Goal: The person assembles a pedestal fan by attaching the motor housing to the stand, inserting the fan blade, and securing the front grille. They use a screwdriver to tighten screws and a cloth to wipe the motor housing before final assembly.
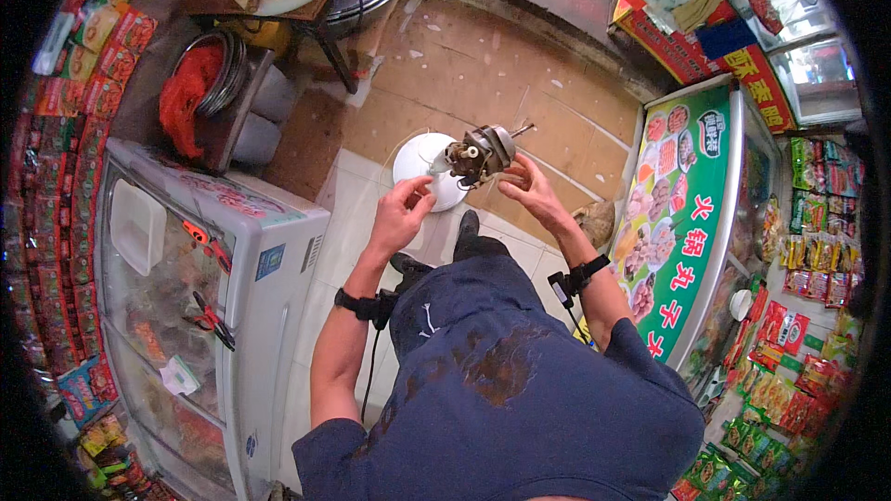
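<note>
A bare electric motor (481,156), dark and greasy with loose wires and a short shaft, stands over a round white base (413,156), like the inside of a stand fan. My right hand (535,191) grips the motor's right side, its fingers partly hidden behind the housing. Left of the motor, my left hand (401,211) is raised with thumb and fingertips pinched together. Anything between them is too small to make out. Two red-and-black hand tools, one like pliers (213,323) and another (206,243), lie on the glass freezer top at left.
The glass-topped chest freezer (295,255) flanks me on the left, with a white plastic tray (139,227) on it. A green-fronted display freezer (682,223) stands at right. Cardboard (464,65) covers the floor ahead. A dark-legged table (336,54) stands far left; packets (789,390) line the right.
</note>
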A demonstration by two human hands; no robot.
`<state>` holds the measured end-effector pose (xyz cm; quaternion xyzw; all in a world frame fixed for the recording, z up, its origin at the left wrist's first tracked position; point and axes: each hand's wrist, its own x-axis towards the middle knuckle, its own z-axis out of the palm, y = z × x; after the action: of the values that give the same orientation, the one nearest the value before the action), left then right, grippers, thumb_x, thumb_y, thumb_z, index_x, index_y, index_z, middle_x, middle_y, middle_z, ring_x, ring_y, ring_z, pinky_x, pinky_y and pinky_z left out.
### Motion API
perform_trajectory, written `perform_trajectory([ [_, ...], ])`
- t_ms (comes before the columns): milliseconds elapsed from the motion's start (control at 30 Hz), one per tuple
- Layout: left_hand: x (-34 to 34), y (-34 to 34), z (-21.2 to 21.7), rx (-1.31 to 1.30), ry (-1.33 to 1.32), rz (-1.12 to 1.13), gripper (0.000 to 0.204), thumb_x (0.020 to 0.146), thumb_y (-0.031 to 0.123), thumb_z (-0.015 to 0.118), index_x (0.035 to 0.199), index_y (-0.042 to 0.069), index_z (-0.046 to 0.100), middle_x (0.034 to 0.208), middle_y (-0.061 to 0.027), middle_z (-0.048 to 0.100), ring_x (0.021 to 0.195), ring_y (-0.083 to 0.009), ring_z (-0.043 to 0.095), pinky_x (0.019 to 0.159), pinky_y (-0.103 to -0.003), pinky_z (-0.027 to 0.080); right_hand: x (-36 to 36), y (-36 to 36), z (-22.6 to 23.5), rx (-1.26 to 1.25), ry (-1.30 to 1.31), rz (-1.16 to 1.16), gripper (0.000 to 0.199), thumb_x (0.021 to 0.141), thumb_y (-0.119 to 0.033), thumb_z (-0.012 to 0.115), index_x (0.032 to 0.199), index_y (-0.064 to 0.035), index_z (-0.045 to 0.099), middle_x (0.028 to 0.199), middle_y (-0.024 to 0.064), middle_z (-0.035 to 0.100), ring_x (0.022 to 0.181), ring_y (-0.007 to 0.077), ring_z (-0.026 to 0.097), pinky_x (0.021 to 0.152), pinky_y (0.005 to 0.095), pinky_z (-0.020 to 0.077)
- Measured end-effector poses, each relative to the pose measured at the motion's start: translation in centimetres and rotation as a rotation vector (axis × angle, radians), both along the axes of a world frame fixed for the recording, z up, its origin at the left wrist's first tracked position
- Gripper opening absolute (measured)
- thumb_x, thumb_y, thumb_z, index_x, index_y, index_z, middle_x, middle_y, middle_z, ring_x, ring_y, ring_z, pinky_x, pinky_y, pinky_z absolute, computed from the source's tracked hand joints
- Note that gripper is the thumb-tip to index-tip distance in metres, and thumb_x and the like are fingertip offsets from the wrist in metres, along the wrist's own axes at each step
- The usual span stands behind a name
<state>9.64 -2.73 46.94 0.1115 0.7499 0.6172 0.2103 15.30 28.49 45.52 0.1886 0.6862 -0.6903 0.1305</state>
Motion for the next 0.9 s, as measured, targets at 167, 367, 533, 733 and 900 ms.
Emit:
perform_trajectory([
  [167,-1.3,3.0,0.0,-0.001,-0.026,0.050,0.038,0.095,0.009,0.074,0.132,0.004,0.067,0.108,-0.0056,0.069,0.093,-0.0124,0.067,0.085,-0.028,0.056,-1.2,1.8,0.7,-0.128,-0.055,0.028,0.091,0.092,-0.035,0.081,0.158,0.0017,0.031,0.150,0.0253,0.050,0.138,0.0318,0.053,0.112,0.0427,0.0471],
  [367,-0.1,3.6,-1.9,0.076,-0.133,0.205,0.035,0.095,0.008,0.074,0.130,0.002,0.068,0.109,-0.0034,0.068,0.090,-0.0091,0.065,0.083,-0.026,0.055,-3.0,3.8,0.0,-0.302,-0.068,0.069,0.078,0.098,-0.041,0.072,0.156,-0.0013,0.038,0.152,0.0170,0.050,0.134,0.0232,0.054,0.106,0.0380,0.0479],
  [533,1.7,2.4,-3.5,0.007,-0.227,0.348,0.034,0.097,0.009,0.073,0.130,0.002,0.068,0.103,-0.0002,0.068,0.090,-0.0066,0.062,0.079,-0.023,0.053,-4.4,4.9,-1.8,-0.379,-0.134,0.035,0.057,0.102,-0.042,0.065,0.142,-0.0016,0.056,0.135,0.0088,0.064,0.120,0.0177,0.062,0.098,0.0343,0.0492],
  [733,4.6,2.0,-4.7,-0.019,-0.301,0.440,0.036,0.097,0.010,0.073,0.131,0.000,0.067,0.100,0.0006,0.068,0.085,-0.0061,0.062,0.077,-0.022,0.052,-5.7,5.9,-4.2,-0.600,-0.227,-0.082,0.037,0.103,-0.035,0.067,0.125,-0.0062,0.063,0.119,0.0056,0.067,0.111,0.0166,0.064,0.091,0.0341,0.0518],
  [900,5.8,1.2,-5.4,-0.062,-0.285,0.464,0.037,0.099,0.017,0.072,0.131,0.001,0.067,0.101,-0.0017,0.069,0.084,-0.0091,0.065,0.075,-0.025,0.053,-6.1,5.8,-4.3,-0.549,-0.224,-0.104,0.035,0.103,-0.034,0.067,0.124,-0.0053,0.064,0.115,0.0049,0.066,0.105,0.0152,0.064,0.088,0.0324,0.0511],
])
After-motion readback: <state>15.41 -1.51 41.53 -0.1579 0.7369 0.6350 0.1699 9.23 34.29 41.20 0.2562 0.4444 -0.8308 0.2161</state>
